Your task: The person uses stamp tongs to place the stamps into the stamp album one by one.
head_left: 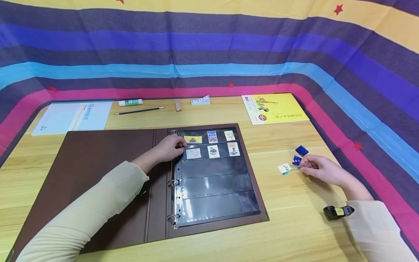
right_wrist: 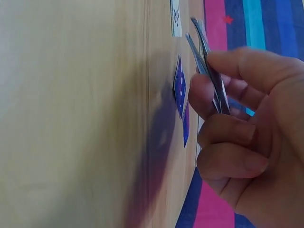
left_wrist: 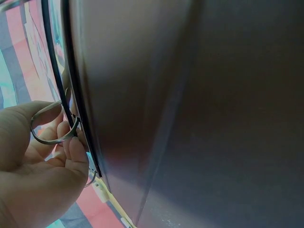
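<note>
A brown ring-binder stamp album (head_left: 108, 163) lies spread on the table, with a black pocket page (head_left: 214, 185) on its right side. Several stamps fill the page's top two rows, among them a yellow stamp (head_left: 193, 139). My left hand (head_left: 168, 148) has its fingers curled at the page's upper left edge, seeming to pinch it; a metal ring (left_wrist: 54, 140) crosses in front of the fingers. To the right, my right hand (head_left: 322, 169) grips metal tweezers (right_wrist: 209, 66), tips slightly apart. Their tips point at a white stamp (head_left: 284, 168). Two blue stamps (head_left: 302, 150) lie beside that hand.
Along the back edge are a white-and-blue Gambit booklet (head_left: 76, 114), a glue stick (head_left: 131, 102), a pencil (head_left: 139, 110), a small brownish block (head_left: 178, 106), an eraser-like blue-and-white item (head_left: 200, 100) and a yellow book (head_left: 276, 108). Striped cloth (head_left: 209, 47) surrounds the table.
</note>
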Available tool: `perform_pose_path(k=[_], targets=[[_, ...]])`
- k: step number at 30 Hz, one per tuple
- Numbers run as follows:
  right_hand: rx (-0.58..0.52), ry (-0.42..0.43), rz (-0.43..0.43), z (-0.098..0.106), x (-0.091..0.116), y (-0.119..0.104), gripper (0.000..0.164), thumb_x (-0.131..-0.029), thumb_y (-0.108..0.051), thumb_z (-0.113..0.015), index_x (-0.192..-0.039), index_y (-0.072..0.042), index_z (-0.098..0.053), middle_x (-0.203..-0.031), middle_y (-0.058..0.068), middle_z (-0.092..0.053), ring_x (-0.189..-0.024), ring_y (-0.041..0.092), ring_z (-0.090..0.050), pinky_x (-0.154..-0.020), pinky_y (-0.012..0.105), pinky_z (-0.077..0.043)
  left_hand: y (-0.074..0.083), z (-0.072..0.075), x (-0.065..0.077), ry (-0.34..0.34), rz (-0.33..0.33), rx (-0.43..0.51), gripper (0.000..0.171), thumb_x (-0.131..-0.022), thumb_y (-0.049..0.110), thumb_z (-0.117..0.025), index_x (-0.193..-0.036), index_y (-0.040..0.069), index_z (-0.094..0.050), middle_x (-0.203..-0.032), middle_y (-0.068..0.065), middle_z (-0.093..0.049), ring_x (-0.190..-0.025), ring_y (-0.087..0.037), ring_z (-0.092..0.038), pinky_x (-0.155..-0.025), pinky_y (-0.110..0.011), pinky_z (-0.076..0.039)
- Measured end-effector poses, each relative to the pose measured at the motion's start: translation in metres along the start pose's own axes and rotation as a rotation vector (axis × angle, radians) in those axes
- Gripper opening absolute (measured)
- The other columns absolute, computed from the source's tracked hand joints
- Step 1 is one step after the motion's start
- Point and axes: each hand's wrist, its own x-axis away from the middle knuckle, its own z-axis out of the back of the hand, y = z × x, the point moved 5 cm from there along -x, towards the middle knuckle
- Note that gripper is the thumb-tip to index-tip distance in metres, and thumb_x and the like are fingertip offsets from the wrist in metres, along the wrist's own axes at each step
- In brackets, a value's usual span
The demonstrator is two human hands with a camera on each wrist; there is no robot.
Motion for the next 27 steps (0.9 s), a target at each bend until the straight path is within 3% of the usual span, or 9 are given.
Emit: perform_pose_path(k=[3,7,14,19,23,27], targets=[[-0.084,-0.052,0.020,-0.003,0.003,-0.001,0.010,-0.077,-0.011,-0.057,-0.081,-0.003,-0.051,-0.066,0.007,-0.053,-0.055,0.013,-0.049,-0.047,0.024,-0.039,0.001,0.000,0.000,-0.002,-0.005,0.001,0.014,-0.077,0.004,-0.048,-0.089,0.002,-0.054,-0.084,-0.008,-0.045,-0.076,-0.020,-0.040,-0.067,-0.031,-0.035],[-0.107,-0.085,0.023,-0.008,0.002,-0.001,0.011,-0.077,-0.013,-0.058,-0.081,-0.005,-0.053,-0.065,0.006,-0.054,-0.055,0.012,-0.048,-0.046,0.023,-0.039,0.002,0.001,0.001,-0.008,-0.014,0.001,0.015,-0.076,0.003,-0.048,-0.090,0.001,-0.054,-0.084,-0.008,-0.045,-0.076,-0.021,-0.040,-0.067,-0.032,-0.035],[-0.052,0.007,-0.007,-0.008,-0.007,-0.001,0.013,-0.078,-0.018,-0.057,-0.083,-0.006,-0.054,-0.065,0.004,-0.054,-0.055,0.014,-0.049,-0.047,0.023,-0.039,0.001,-0.001,0.000,-0.005,-0.006,0.000,0.014,-0.077,0.004,-0.048,-0.090,0.002,-0.054,-0.086,-0.008,-0.046,-0.077,-0.021,-0.041,-0.068,-0.031,-0.036],[0.005,0.088,-0.104,-0.004,-0.007,0.000,0.018,-0.078,-0.023,-0.057,-0.082,-0.005,-0.054,-0.061,0.004,-0.055,-0.052,0.015,-0.049,-0.044,0.024,-0.036,0.000,-0.002,0.000,-0.004,-0.009,0.002,0.015,-0.077,0.004,-0.048,-0.090,0.001,-0.054,-0.086,-0.009,-0.046,-0.077,-0.021,-0.041,-0.068,-0.032,-0.036],[0.036,0.089,-0.133,-0.007,-0.008,0.001,0.020,-0.077,-0.025,-0.058,-0.082,-0.006,-0.055,-0.060,0.003,-0.055,-0.051,0.014,-0.048,-0.045,0.023,-0.036,0.002,0.000,0.001,-0.013,-0.015,0.003,0.015,-0.077,0.004,-0.048,-0.091,0.001,-0.054,-0.086,-0.009,-0.045,-0.077,-0.021,-0.041,-0.068,-0.032,-0.036],[0.039,0.075,-0.103,-0.011,-0.013,-0.001,0.018,-0.076,-0.024,-0.059,-0.078,-0.007,-0.055,-0.059,0.002,-0.054,-0.051,0.014,-0.050,-0.047,0.023,-0.037,0.003,0.001,0.002,-0.015,-0.017,0.002,0.016,-0.077,0.004,-0.048,-0.092,0.001,-0.054,-0.086,-0.008,-0.045,-0.077,-0.020,-0.040,-0.069,-0.032,-0.035]])
